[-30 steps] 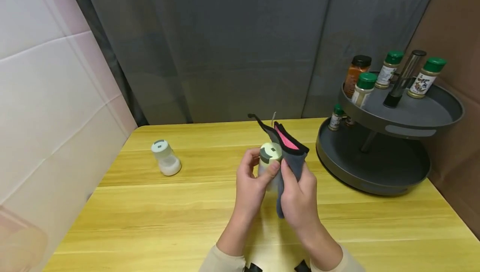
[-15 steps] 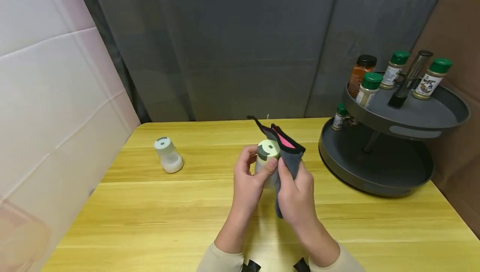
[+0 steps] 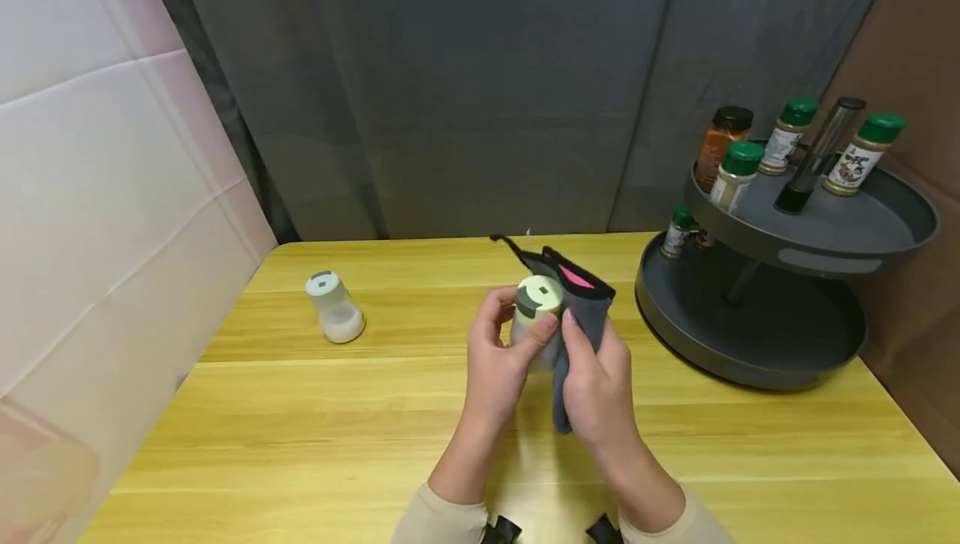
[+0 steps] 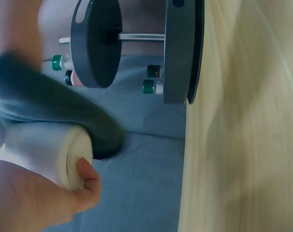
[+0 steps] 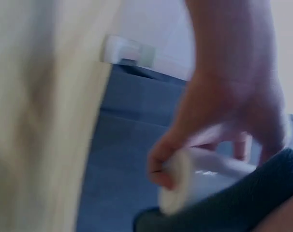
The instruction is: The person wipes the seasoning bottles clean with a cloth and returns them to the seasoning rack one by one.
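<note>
My left hand (image 3: 498,369) grips a clear seasoning jar (image 3: 536,346) with a pale, grey-patched lid, thumb on its near side. In the left wrist view a finger curls under the jar's pale base (image 4: 79,157). My right hand (image 3: 600,386) pinches a folded grey cloth (image 3: 588,319) with black edging, a pink inside and a thin black strip pointing up and left. That cloth lies along the jar's right side. Both are held above the wooden table (image 3: 360,444). A similar jar (image 3: 335,308) with white contents stands apart on the left.
At the right is a two-tier dark grey turntable rack (image 3: 750,344). Its upper tier carries several spice bottles, including a green-capped bottle (image 3: 864,154) and an orange jar (image 3: 722,144). A small green-capped bottle (image 3: 677,232) stands on the lower tier. A grey curtain (image 3: 450,94) hangs behind.
Both hands keep their holds in nearly the same place. The cloth's top has shifted slightly against the jar, and its pink opening shows narrower than a second ago. The head view has shifted a little.
</note>
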Demonstrator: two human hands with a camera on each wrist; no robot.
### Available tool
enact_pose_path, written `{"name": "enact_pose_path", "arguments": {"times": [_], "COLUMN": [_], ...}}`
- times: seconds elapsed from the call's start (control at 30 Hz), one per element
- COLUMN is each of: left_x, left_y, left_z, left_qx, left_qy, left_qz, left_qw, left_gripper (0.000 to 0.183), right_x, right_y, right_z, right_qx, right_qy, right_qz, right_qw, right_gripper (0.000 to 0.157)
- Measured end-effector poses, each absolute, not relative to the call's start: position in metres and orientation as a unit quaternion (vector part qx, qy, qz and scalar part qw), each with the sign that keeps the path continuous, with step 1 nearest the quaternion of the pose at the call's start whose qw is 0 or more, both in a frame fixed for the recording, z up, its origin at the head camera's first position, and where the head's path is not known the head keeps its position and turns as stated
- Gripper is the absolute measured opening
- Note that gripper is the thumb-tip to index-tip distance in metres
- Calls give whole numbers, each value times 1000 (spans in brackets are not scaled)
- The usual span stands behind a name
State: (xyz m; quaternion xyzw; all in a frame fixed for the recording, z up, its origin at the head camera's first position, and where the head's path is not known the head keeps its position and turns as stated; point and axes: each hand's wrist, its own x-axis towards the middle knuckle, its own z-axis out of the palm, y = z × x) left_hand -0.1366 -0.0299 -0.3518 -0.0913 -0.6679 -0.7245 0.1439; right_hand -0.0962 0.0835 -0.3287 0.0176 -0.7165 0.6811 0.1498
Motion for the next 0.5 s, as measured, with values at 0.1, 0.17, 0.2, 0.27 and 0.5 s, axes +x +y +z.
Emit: {"name": "enact_pose_path", "arguments": {"times": [0.1, 0.17, 0.2, 0.27, 0.5], "left_x": [-135, -135, -134, -134, -135], "left_y": [-28, -28, -28, -30, -30], "left_z": [-351, -349, -347, -344, -344], "left_qx": [-91, -85, -81, -76, -97], "left_qy": [-657, -644, -639, -634, -654], "left_qz": [-737, -749, -753, -756, -733], "left_qw": [134, 133, 134, 141, 157], "left_gripper": [37, 36, 35, 35, 36], "right_x": [-94, -93, -93, -94, -98], "right_y": [79, 76, 75, 74, 82], "right_z": [-328, -332, -335, -340, -332], "right_qx": [69, 83, 81, 56, 6], "right_qy": [-708, -708, -710, -715, -718], "right_qz": [670, 664, 663, 668, 678], "right_qw": [211, 227, 223, 197, 156], "right_gripper": [38, 37, 36, 36, 38]}}
